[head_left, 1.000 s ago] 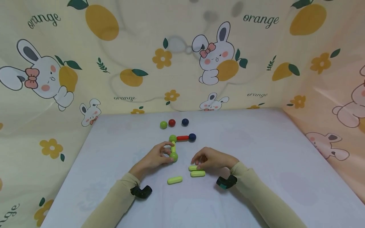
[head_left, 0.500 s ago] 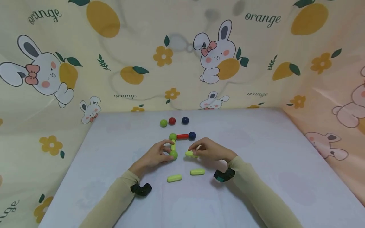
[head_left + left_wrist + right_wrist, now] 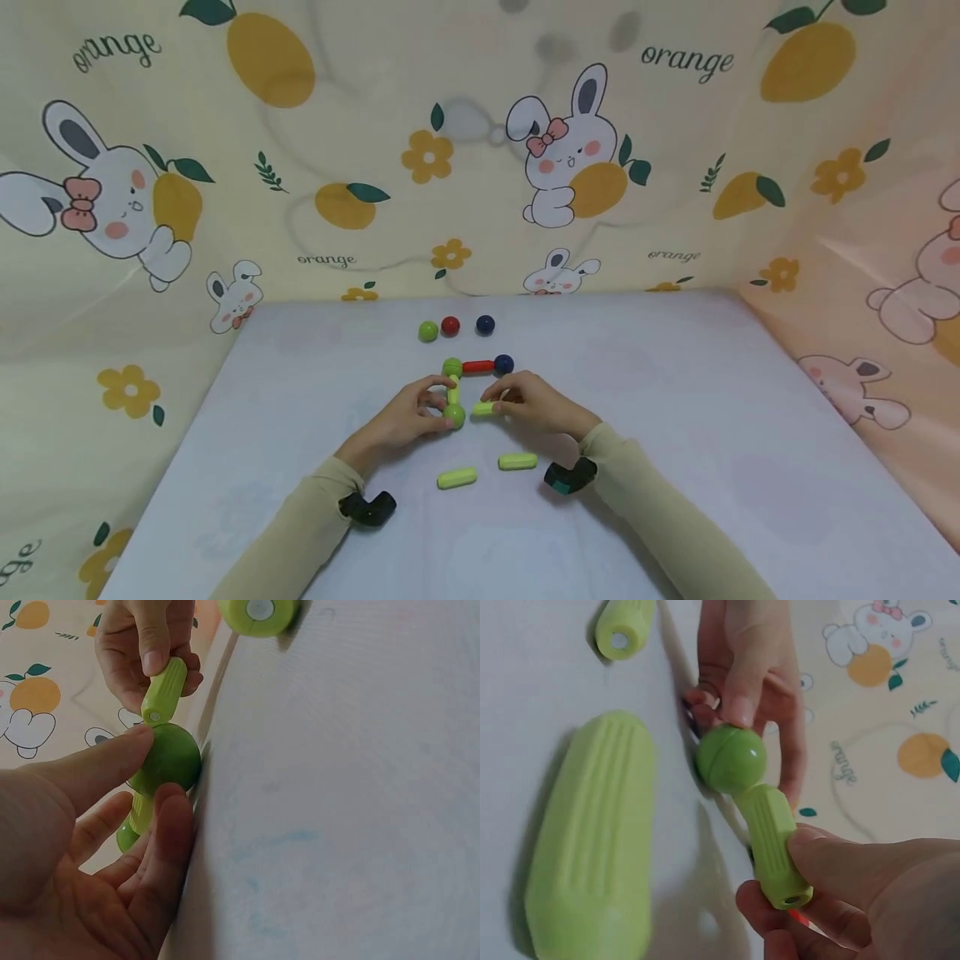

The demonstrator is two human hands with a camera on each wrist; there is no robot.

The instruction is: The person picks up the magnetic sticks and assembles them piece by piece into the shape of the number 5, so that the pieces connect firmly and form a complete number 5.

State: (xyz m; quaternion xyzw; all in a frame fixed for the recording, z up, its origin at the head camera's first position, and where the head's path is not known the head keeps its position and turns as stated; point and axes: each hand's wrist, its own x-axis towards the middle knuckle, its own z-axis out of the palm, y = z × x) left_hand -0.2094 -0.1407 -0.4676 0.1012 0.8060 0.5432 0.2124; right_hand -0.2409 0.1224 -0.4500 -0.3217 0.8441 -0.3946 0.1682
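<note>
Holding ball [image 3: 454,416], left hand [image 3: 396,419]; rod [image 3: 483,409], right hand [image 3: 546,407]

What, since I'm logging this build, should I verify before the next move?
1. Left hand pinching the near ball: ok.
2. Right hand gripping the held rod: ok.
3. Held rod's end turned toward the near ball: ok.
4. Held rod joined to the near ball: not ok, the head view shows a gap.
5. Red rod firmly attached to the corner ball: cannot tell.
6. Spare rods clear of both hands: ok.
</note>
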